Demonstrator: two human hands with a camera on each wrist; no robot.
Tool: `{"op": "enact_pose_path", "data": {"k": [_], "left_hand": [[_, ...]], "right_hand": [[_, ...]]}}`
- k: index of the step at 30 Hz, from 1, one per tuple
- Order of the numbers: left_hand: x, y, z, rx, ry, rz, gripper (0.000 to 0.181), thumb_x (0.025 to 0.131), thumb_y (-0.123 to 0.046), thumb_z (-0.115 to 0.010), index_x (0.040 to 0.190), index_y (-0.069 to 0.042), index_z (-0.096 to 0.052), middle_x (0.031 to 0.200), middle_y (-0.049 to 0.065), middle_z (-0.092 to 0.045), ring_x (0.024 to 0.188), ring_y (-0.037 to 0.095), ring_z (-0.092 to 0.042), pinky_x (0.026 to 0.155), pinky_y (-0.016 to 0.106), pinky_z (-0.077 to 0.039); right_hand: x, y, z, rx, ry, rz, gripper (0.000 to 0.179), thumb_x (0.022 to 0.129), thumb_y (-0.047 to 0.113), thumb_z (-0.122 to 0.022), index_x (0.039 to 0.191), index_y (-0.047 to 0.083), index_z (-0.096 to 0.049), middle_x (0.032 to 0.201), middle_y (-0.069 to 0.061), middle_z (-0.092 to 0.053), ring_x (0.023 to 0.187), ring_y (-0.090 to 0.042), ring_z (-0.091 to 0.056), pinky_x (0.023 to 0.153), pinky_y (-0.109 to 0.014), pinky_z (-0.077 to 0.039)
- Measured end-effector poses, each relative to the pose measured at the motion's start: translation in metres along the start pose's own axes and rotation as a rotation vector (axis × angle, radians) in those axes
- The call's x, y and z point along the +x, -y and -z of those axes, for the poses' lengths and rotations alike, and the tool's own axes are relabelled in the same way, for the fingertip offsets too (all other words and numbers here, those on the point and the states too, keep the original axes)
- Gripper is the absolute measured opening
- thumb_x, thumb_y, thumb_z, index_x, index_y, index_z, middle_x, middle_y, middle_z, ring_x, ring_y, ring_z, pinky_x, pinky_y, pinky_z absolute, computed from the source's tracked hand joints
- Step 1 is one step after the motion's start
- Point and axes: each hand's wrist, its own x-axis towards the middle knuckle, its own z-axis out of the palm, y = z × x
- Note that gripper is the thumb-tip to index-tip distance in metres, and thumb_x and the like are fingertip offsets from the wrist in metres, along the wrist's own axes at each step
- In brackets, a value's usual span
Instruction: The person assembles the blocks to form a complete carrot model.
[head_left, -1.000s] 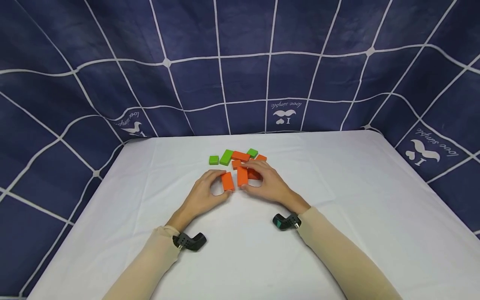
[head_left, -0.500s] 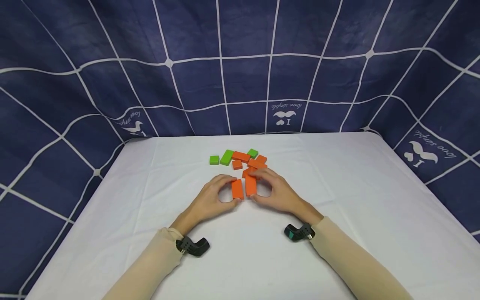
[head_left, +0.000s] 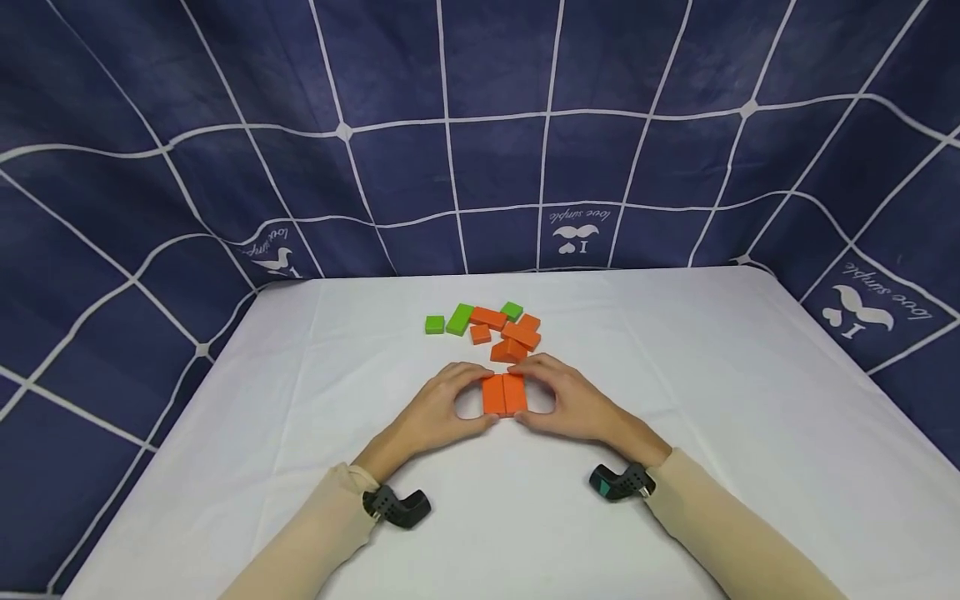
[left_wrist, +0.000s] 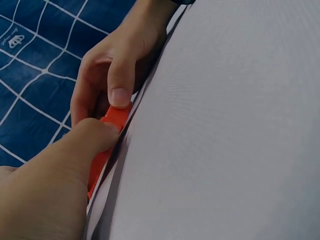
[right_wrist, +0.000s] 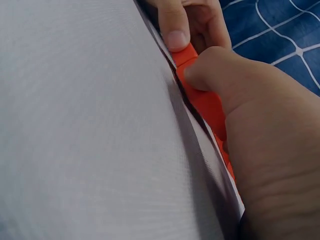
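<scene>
Two orange rectangular blocks lie side by side in the middle of the head view, their long sides touching. My left hand [head_left: 442,408] pinches the left orange block [head_left: 493,395] between thumb and fingers at its near and far ends. The right orange block [head_left: 515,393] is pinched the same way by my right hand [head_left: 573,402]. In the left wrist view a thumb presses the near face of an orange block [left_wrist: 117,115]. The right wrist view has the thumb on an orange block [right_wrist: 210,112], with the other hand's thumb beside it.
Just beyond my hands sits a loose group of several orange blocks [head_left: 521,336], one of them a wedge-like piece [head_left: 508,351]. Green blocks [head_left: 460,320] lie at its back and left. A white cloth [head_left: 337,350] covers the table, and a dark blue grid curtain [head_left: 495,158] hangs behind.
Both hands have moved right and nearer with their orange blocks. The gap between the two blocks has closed. More of the orange group behind now shows.
</scene>
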Motion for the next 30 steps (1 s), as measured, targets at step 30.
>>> {"op": "enact_pose_path", "data": {"k": [30], "left_hand": [[0.0031, 0.0034, -0.0011, 0.021, 0.042, -0.001, 0.059, 0.087, -0.043, -0.080, 0.136, -0.016, -0.064, 0.135, -0.001, -0.064, 0.128, 0.016, -0.054, 0.113, 0.043, -0.047]], "right_hand": [[0.0020, -0.0006, 0.0045, -0.023, 0.061, -0.041, 0.060, 0.086, 0.041, -0.081, 0.139, 0.021, -0.063, 0.140, 0.005, -0.059, 0.133, -0.017, -0.053, 0.115, -0.047, -0.044]]}}
